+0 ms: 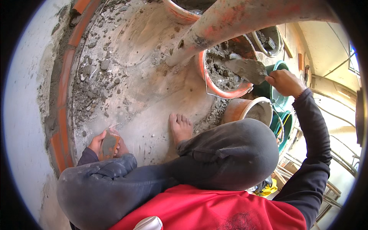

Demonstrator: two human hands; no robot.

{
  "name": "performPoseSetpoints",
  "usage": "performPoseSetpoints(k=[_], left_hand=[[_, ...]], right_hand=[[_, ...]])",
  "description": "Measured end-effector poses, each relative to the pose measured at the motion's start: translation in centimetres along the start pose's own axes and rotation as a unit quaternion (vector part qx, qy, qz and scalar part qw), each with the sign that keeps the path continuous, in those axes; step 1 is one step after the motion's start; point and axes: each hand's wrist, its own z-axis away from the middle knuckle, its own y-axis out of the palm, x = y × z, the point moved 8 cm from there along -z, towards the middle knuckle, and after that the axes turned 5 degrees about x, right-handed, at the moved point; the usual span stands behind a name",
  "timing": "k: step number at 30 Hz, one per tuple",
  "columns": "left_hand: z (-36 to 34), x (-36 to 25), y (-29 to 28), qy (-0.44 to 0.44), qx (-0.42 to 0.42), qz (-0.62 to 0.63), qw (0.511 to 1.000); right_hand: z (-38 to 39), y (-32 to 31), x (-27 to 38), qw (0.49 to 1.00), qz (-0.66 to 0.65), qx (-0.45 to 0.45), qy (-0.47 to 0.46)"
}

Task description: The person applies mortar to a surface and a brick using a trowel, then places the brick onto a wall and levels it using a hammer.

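Gripping a mortar-smeared brick (109, 147) in our left hand (100, 142) — heavy, gritty — our right hand (283, 82) closes round the trowel (247, 69), its handle our hold.

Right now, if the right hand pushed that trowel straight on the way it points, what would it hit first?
Probably the wet mortar in the orange bucket: the right hand aims the trowel leftward over it, though height is unclear.

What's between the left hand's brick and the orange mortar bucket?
Head view: the bare foot on dusty, rubble-strewn floor lies between the brick and the bucket.
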Motion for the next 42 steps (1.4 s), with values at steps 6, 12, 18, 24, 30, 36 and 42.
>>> performPoseSetpoints(k=[6, 12, 18, 24, 30, 36, 42], left_hand=[[0.2, 1.2, -0.4, -0.016, 0.027, 0.063, 0.997], [-0.4, 0.3, 0.1, -0.001, 0.04, 0.041, 0.998], [0.0, 0.3, -0.2, 0.011, 0.048, 0.051, 0.997], [-0.5, 0.3, 0.0, 0.009, 0.07, 0.052, 0.996], [-0.3, 0.6, -0.5, -0.013, 0.055, 0.043, 0.998], [-0.2, 0.2, 0.2, -0.007, 0.072, 0.046, 0.996], [0.1, 0.7, 0.0, 0.008, 0.126, 0.107, 0.986]], right_hand=[[-0.2, 0.2, 0.7, 0.952, -0.276, 0.075, 0.113], [0.1, -0.1, -0.9, 0.998, -0.005, 0.033, -0.045], [2.4, -5.2, 0.9, 0.982, 0.095, 0.013, 0.16], [-0.2, 0.4, 3.0, 0.999, -0.04, -0.018, -0.018], [-0.9, 4.2, 3.0, 0.945, -0.317, 0.056, 0.063], [1.2, 6.7, 2.1, 0.902, -0.424, 0.044, 0.07], [4.4, 5.4, 1.4, 0.941, -0.327, -0.083, 0.035]])
